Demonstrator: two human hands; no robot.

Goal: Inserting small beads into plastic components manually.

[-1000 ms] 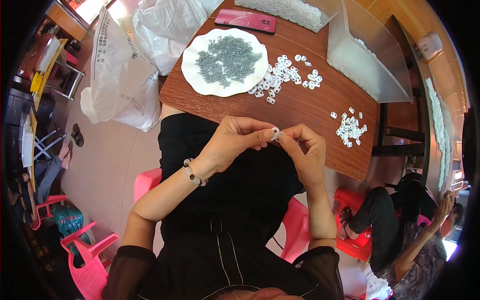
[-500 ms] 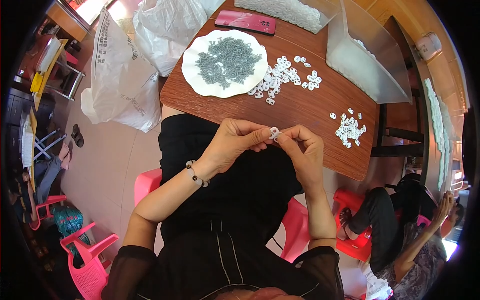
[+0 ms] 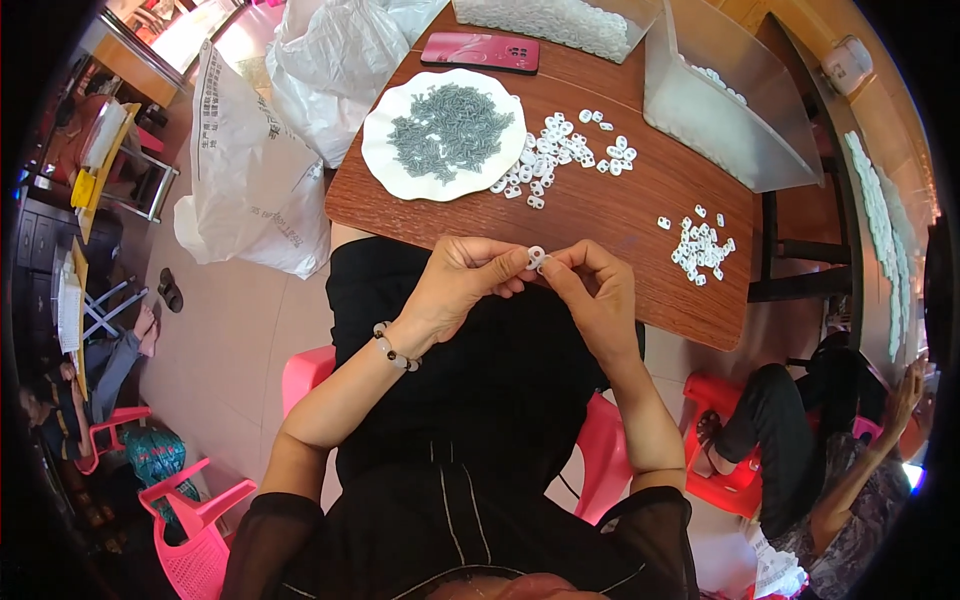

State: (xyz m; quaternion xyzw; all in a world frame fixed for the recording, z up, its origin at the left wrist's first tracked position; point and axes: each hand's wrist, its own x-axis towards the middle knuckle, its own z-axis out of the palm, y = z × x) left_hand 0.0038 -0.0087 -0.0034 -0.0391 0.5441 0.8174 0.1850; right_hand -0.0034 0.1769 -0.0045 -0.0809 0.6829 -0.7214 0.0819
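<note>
In front of my lap, by the table's near edge, my two hands meet at their fingertips. A small white plastic piece [image 3: 536, 254] with round holes is pinched by my left hand [image 3: 468, 280], which wears a bead bracelet [image 3: 388, 345]. The thumb and forefinger of my right hand [image 3: 600, 297] close on the same piece from the other side. Whether a screw sits in it is too small to tell. Beyond lie a wavy-rimmed white plate [image 3: 385, 183] heaped with grey screws [image 3: 448, 130], a pile of similar white pieces [image 3: 550, 148] and another pile [image 3: 702, 248] at the right.
A pink phone [image 3: 480, 52] lies behind the plate on the brown wooden table [image 3: 620, 240]. Two bins [image 3: 725, 130] [image 3: 560, 22] of white pieces stand at the back. Large white sacks [image 3: 255, 170] are at the left. Another person [image 3: 790, 440] sits at the lower right.
The view has shifted slightly. My hands stay together on the white piece, with only a small change in how the fingers hold it.
</note>
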